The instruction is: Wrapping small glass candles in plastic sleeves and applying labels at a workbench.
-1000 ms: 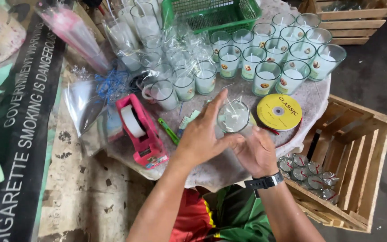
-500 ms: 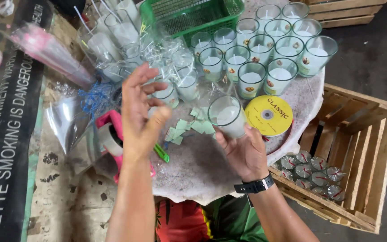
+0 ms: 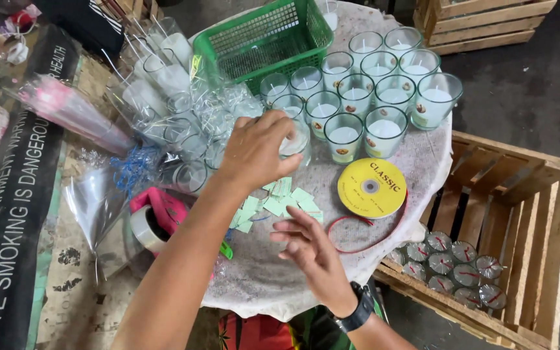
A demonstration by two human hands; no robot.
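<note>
My left hand [image 3: 254, 152] reaches across the round cloth-covered table [image 3: 273, 285], its fingers closed around a small glass candle [image 3: 299, 141]. That glass stands at the near left edge of a cluster of several white wax candles in clear glasses [image 3: 384, 91]. My right hand [image 3: 312, 249], a dark watch on its wrist, hovers above the table's front with fingers spread and nothing in it. Small pale green paper labels [image 3: 286, 201] lie scattered between the two hands. A yellow ribbon spool [image 3: 371, 188] with a loose red strand lies just right of them.
A green plastic basket [image 3: 260, 42] stands at the back of the table. Glasses wrapped in cellophane [image 3: 176, 97] crowd the left side, with a pink tape dispenser [image 3: 160, 214] below them. A wooden crate [image 3: 526, 214] on the right holds several wrapped candles [image 3: 452, 266].
Half a second ago my right hand held a glass candle and my left hand was raised. Now the right hand is empty, and the left has come down onto a glass beside the cluster.
</note>
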